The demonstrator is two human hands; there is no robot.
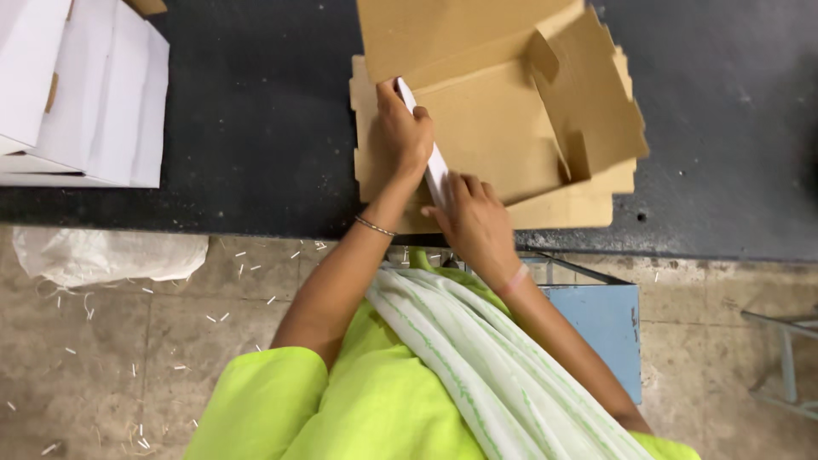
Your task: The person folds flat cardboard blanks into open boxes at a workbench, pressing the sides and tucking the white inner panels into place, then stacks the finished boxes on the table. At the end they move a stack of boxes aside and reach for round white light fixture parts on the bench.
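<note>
A flat brown cardboard box blank [503,111] lies on the black table [256,128], with some flaps raised at the far and right sides. My left hand [400,132] grips the raised near-left flap [434,166], whose white outer face shows along its edge. My right hand [473,221] holds the same flap lower down, near the table's front edge. Both hands press the flap upright. A thin bangle circles my left wrist and a pink band my right wrist.
A stack of white folded boxes [85,94] sits on the table's far left. On the concrete floor lie a clear plastic bag [102,255] and scattered white scraps. A blue metal stool [605,315] stands under me; a metal frame [784,358] is at right.
</note>
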